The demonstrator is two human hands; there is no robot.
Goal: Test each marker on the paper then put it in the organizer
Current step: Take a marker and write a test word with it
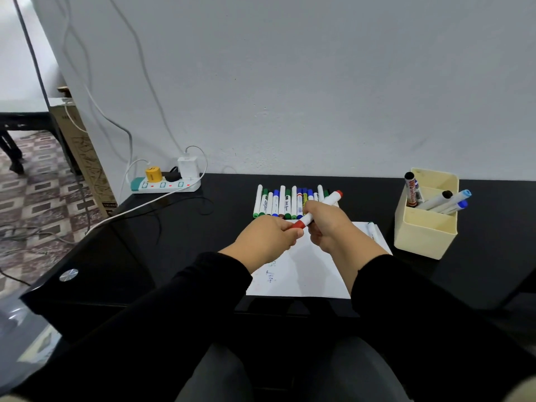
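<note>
Black and glossy, the desk (203, 242) runs up to a pale grey wall, and above its middle both hands meet on a red marker (317, 209). That marker slants from lower left to upper right over the far edge of the paper (304, 274). The left hand (268, 237) curls its fingers around the red cap end; the right hand (329, 224) wraps the white barrel, hiding the middle of it, so only the cap and the red-tipped far end show. Whether the cap is seated or partly pulled cannot be told.

Faint blue scribbles mark the paper near the left wrist, too small to read. A white marker (371, 230) lies on the sheet's right edge. Just behind the hands a row of markers (280, 203) lies side by side with green, blue and white ends; the right part of the row is covered by the right hand.

Well to the right stands a cream organizer (425, 230) with several markers leaning in it, black and blue caps up. At the far left corner sits a power strip (165, 185) with plugs and white cables.
</note>
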